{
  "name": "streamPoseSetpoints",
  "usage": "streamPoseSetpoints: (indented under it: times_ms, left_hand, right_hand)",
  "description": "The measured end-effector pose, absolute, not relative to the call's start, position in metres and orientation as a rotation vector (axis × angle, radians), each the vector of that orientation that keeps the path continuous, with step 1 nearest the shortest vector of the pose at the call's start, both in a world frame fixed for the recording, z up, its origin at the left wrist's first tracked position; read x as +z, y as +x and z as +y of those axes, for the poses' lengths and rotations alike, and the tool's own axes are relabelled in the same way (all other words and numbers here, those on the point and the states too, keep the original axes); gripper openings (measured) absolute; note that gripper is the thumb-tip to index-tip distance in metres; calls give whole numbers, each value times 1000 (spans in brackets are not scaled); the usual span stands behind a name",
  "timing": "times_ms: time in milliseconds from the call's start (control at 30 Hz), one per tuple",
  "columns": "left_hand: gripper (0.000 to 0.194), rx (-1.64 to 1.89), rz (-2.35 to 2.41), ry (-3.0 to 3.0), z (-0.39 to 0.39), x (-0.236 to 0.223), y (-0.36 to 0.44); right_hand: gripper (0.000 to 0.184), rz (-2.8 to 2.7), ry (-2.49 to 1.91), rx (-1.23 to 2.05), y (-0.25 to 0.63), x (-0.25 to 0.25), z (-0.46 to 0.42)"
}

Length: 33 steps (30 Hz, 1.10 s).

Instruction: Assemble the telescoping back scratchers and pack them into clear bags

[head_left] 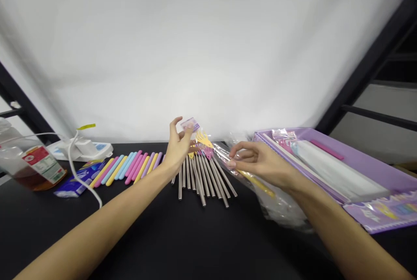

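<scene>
My left hand (178, 146) is raised above a row of metal straws (202, 175) and pinches the printed top of a clear plastic bag (190, 124) between thumb and fingers. My right hand (257, 160) is closed on the other part of the same clear bag (276, 204), which holds a yellow stick-like piece (257, 182). Small yellow and pink plastic pieces (203, 145) lie at the far ends of the straws, between my two hands. Pastel silicone sleeves (130, 167) in pink, blue, yellow and purple lie in a row left of the straws.
A purple tray (384, 175) with white packets and small bags stands at the right. At the left are a bottle of brown liquid (31, 167), a blue tissue pack (76, 182), a white power strip (81, 147) and its cable. A white backdrop rises behind the black table (182, 241).
</scene>
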State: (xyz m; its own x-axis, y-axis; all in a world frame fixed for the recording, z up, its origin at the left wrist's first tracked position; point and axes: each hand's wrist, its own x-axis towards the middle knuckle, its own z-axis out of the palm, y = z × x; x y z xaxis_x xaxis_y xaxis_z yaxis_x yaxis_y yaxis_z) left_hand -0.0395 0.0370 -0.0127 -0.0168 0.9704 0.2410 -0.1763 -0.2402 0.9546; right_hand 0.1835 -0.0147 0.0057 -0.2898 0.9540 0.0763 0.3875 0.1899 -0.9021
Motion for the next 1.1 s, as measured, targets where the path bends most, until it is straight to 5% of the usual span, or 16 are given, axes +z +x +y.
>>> streamPoseSetpoints:
  times_ms: [300, 500, 767, 1100]
  left_hand:
    - [31, 917, 858, 1715, 32, -2, 51]
    - [36, 714, 602, 2516, 17, -12, 116]
    - [43, 596, 603, 2915, 19, -27, 147]
    - [33, 633, 657, 2905, 43, -5, 98]
  right_hand:
    - [39, -1567, -1570, 490, 293, 46, -16]
    - [17, -1533, -1938, 104, 344, 17, -6]
    - [17, -1746, -2199, -9, 356, -21, -11]
    - [20, -1829, -1816, -86, 288, 42, -10]
